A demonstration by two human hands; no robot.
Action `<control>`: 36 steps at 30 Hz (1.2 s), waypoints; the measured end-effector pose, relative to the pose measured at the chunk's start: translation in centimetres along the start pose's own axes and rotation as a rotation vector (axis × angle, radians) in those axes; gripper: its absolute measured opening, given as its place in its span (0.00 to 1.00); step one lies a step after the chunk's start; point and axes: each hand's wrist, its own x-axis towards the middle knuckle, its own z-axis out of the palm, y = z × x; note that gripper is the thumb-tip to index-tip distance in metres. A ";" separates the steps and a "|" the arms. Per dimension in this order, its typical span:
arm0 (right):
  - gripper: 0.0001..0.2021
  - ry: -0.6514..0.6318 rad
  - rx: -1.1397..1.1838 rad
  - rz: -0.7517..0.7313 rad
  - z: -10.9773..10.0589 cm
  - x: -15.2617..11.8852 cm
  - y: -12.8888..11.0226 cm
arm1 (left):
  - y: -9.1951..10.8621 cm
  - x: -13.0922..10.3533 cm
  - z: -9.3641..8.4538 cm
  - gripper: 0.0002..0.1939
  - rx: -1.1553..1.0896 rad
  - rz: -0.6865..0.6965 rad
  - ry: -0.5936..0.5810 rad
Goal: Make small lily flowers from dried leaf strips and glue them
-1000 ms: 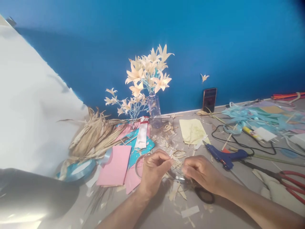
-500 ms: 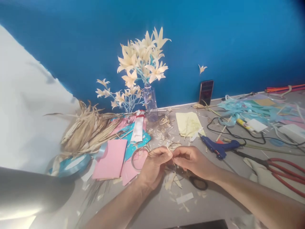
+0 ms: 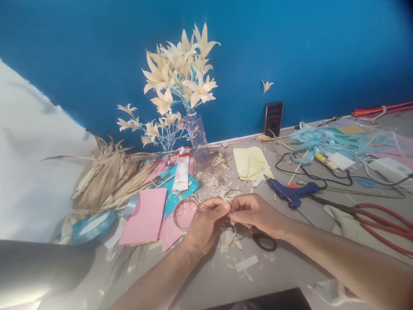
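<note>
My left hand [image 3: 206,219] and my right hand [image 3: 253,214] meet over the table, fingertips almost touching. Both are closed in a pinch on a thin pale strip [image 3: 234,228], which looks like dried husk; its ends poke out above and below the fingers, and the middle is hidden. Pale scraps [image 3: 229,242] lie beneath the hands. Just under my right hand shows a black scissor handle [image 3: 265,242]. Left of my left hand a roll of tape [image 3: 176,213] stands by pink paper [image 3: 145,217].
Pale flowers [image 3: 180,64] rise from a clear bottle [image 3: 197,135] by the wall. Dried husks [image 3: 100,176] heap at left. A blue glue gun [image 3: 292,192], red-handled scissors [image 3: 383,224], cables, ribbons [image 3: 322,140] and a leaning phone [image 3: 273,119] occupy the right.
My view has turned slightly to the right, so the table things appear further left. Both hands keep their pinch on the strip, with the fingertips a little closer together.
</note>
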 end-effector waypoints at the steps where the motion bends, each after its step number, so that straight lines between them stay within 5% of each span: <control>1: 0.07 0.001 0.006 0.006 0.0 0.1 0.1 | 0.0 0.0 0.0 0.07 0.002 0.003 -0.011; 6: 0.05 0.013 0.045 0.047 0.1 0.4 0.6 | -0.1 -0.1 0.0 0.06 0.021 0.027 -0.028; 11: 0.03 0.256 -0.289 -0.125 -0.3 0.5 1.1 | 0.4 -0.8 0.4 0.08 0.034 0.077 -0.087; 16: 0.15 0.240 -0.460 -0.217 -1.1 0.4 0.7 | 1.0 -1.2 0.5 0.10 -0.042 -0.059 -0.140; 20: 0.11 0.342 -0.502 -0.252 -1.6 0.0 -0.2 | 0.7 -0.7 0.1 0.12 -0.016 -0.138 -0.050; 29: 0.10 0.031 -0.016 -0.059 -1.5 -0.5 -1.0 | 0.4 -0.4 0.5 0.11 0.078 -0.193 0.059; 36: 0.15 -0.091 0.207 -0.013 -1.2 -0.2 0.1 | 0.2 -0.5 0.2 0.11 0.073 -0.261 -0.003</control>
